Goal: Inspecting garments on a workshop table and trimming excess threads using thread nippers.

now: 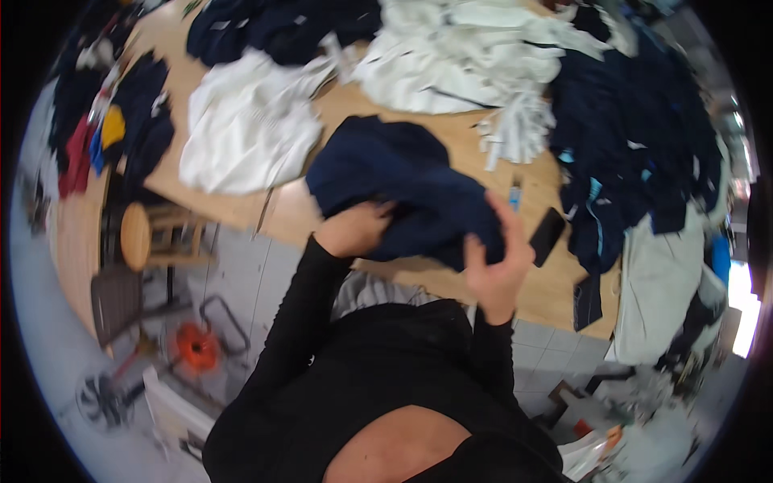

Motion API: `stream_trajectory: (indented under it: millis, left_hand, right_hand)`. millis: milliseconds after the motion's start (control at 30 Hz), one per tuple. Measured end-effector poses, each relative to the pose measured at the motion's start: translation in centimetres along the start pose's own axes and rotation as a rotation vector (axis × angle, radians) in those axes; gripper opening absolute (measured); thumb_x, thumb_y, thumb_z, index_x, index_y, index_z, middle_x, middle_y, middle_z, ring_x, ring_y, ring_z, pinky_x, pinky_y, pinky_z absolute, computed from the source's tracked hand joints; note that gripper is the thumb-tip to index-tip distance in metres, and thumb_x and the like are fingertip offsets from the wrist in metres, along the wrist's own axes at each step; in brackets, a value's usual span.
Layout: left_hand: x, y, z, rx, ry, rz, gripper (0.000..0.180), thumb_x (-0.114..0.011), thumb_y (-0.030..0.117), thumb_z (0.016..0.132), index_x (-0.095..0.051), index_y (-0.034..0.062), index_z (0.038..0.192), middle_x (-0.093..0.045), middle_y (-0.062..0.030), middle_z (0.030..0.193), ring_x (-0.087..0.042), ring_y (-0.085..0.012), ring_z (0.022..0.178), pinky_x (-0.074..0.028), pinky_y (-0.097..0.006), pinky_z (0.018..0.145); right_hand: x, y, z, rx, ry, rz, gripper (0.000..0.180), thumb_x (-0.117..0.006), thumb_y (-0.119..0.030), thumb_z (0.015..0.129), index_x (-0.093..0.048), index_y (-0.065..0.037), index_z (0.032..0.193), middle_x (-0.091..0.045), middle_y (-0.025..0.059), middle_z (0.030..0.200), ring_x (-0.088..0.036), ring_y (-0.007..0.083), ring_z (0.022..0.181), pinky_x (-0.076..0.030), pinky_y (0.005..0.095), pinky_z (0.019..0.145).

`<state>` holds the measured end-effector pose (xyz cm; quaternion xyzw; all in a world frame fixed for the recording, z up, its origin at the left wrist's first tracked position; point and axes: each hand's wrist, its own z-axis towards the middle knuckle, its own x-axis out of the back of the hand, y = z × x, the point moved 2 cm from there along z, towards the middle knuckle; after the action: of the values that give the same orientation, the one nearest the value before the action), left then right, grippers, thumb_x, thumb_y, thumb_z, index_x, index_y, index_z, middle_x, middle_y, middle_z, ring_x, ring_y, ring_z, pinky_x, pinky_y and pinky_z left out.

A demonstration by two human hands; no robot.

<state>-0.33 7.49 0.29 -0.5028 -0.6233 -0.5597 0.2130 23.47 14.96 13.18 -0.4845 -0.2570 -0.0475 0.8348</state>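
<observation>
At the near edge of the pale wooden desk (419, 278), the left hand (354, 229) curls its fingers into the crumpled navy blue cloth garment (403, 185). The right hand (495, 262) clutches the same garment's right side, thumb raised. The garment lies bunched on the desk, overhanging its front edge. Just right lies a flat black phone (547, 236). Bare wood shows beside the garment. Farther off, a heap of white cloth (245, 129) and dark blue clothing piles (636, 137) crowd the desk.

Dark phone (547, 235), black blank screen, slanted on the wooden table (451, 278), just right of the right hand (495, 262).
</observation>
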Motion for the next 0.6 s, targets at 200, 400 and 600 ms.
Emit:
stream_trajectory:
  millis: [200,400,600]
  left_hand:
    - [-0.6,3.1,-8.1,0.034,0.561,-0.449,0.037,-0.071,0.002,0.099,-0.070,-0.0011,0.136,-0.070,-0.0235,0.138,-0.071,-0.0443,0.112,-0.057,-0.048,0.102]
    - [-0.4,0.5,-8.1,0.544,0.798,-0.652,0.022,-0.083,0.006,0.093,-0.075,-0.0018,0.113,-0.076,-0.0156,0.104,-0.072,-0.0207,0.083,-0.055,-0.032,0.072]
    - [-2.8,-1.3,-2.5,0.263,1.173,-0.302,0.036,-0.080,0.002,0.092,-0.060,0.0021,0.122,-0.060,-0.0098,0.073,-0.060,-0.0249,0.060,-0.051,-0.036,0.060]
  right_hand:
    - [0.7,12.6,-5.5,-0.189,-0.277,-0.507,0.065,-0.068,0.001,0.088,-0.058,-0.003,0.152,-0.070,0.0235,0.125,-0.068,0.0453,0.117,-0.055,0.0477,0.100]
    - [-1.2,12.2,-5.4,-0.235,-0.192,-0.552,0.062,-0.066,0.002,0.089,-0.058,-0.004,0.150,-0.064,0.0222,0.132,-0.063,0.0441,0.122,-0.052,0.0469,0.105]
    - [-2.0,15.2,-5.0,-0.163,-0.180,-0.302,0.057,-0.059,0.010,0.085,-0.064,0.001,0.140,-0.068,0.0223,0.130,-0.067,0.0409,0.119,-0.052,0.0437,0.106]
